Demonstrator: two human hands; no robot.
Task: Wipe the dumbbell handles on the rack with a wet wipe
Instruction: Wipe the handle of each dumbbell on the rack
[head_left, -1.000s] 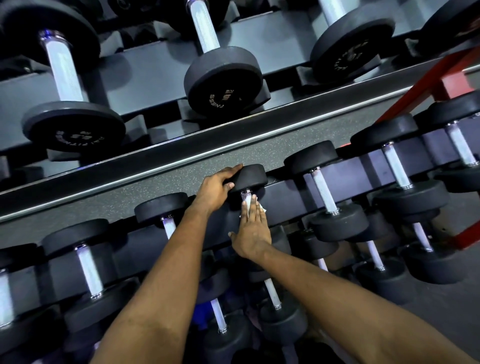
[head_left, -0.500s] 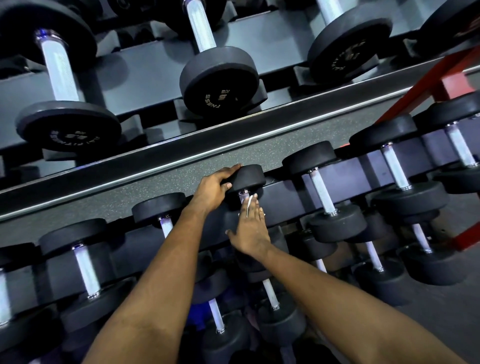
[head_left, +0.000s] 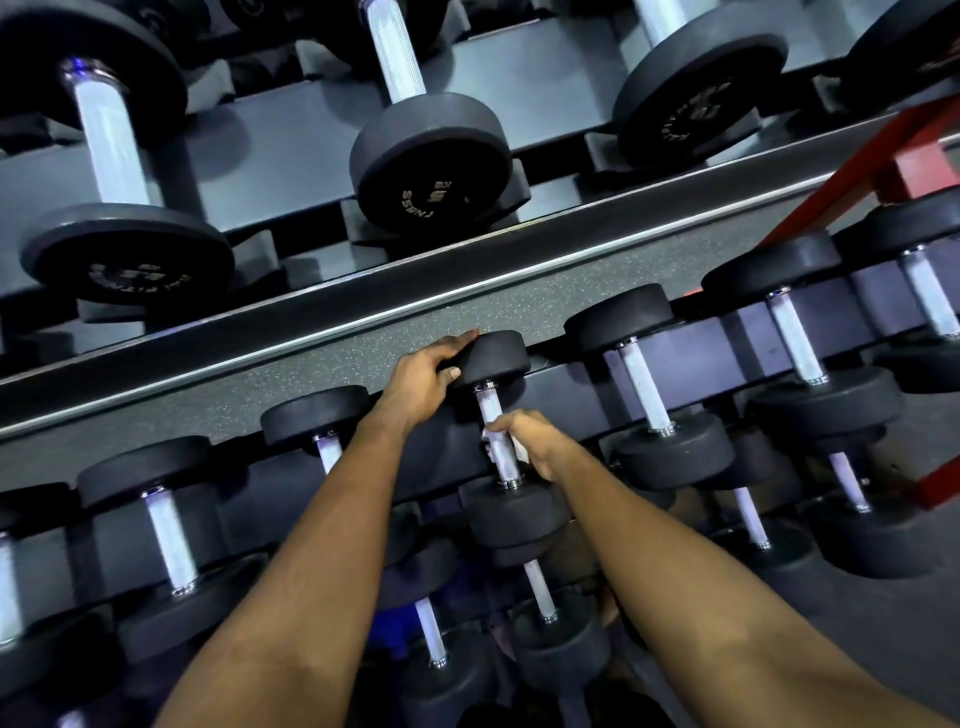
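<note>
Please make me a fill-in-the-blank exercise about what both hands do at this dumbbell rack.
The right hand wraps a wipe around a dumbbell's ____. The left hand grips that dumbbell's far head, coloured ____. The frame at the right edge is ____.
Missing words: handle, black, red.

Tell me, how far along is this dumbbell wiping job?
Done: I cannot tell; nothing marks a wiped bar. In hand: the left hand holds one dumbbell's far head while the right hand wraps a wet wipe round its handle. Left: possibly the neighbouring handles either side.
</note>
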